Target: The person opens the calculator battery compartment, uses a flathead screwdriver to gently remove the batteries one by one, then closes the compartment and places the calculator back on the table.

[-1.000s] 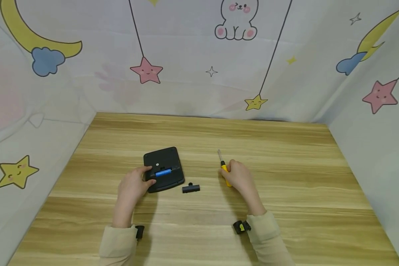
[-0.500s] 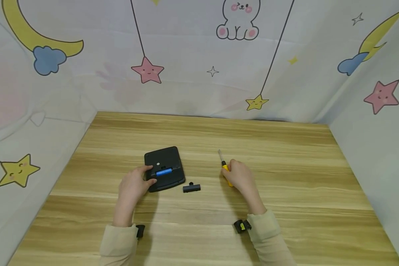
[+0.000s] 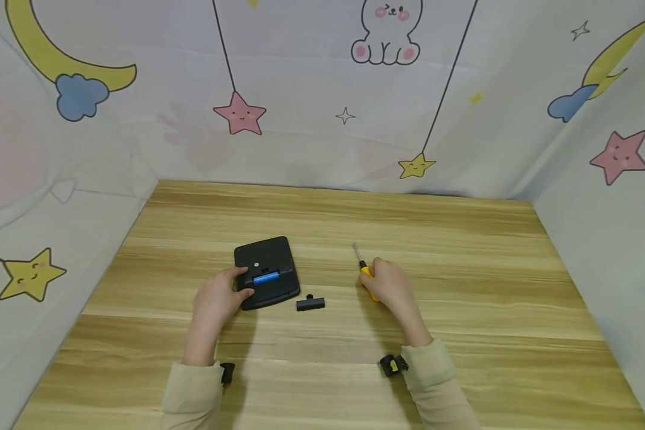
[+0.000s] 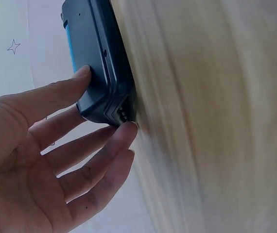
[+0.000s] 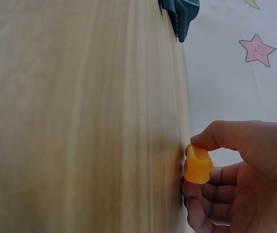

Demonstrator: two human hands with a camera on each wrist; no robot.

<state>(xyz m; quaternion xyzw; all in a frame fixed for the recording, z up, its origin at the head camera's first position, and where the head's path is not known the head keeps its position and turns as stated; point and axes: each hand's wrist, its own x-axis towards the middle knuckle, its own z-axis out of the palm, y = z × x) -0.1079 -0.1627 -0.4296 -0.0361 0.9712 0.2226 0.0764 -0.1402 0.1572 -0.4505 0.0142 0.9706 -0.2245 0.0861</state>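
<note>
Support: table [image 3: 489, 269], wood-grain top, light tan with darker streaks running left to right. On it, left of centre: black device [image 3: 269, 254], flat, set slightly askew. Just beside its near right corner: small dark cover piece [image 3: 310, 304], tab pointing far. Further right, well apart: yellow-handled screwdriver [image 3: 366, 271], tip toward far side; contact with tabletop unclear.

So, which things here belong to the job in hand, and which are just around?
Likely part of the job:
black device, gripped by the left hand
blue battery, sitting in the device
small black cover, lying beside the device
yellow-handled screwdriver, in the right hand

Just around:
wooden table
printed cloth backdrop
wrist cameras
</note>
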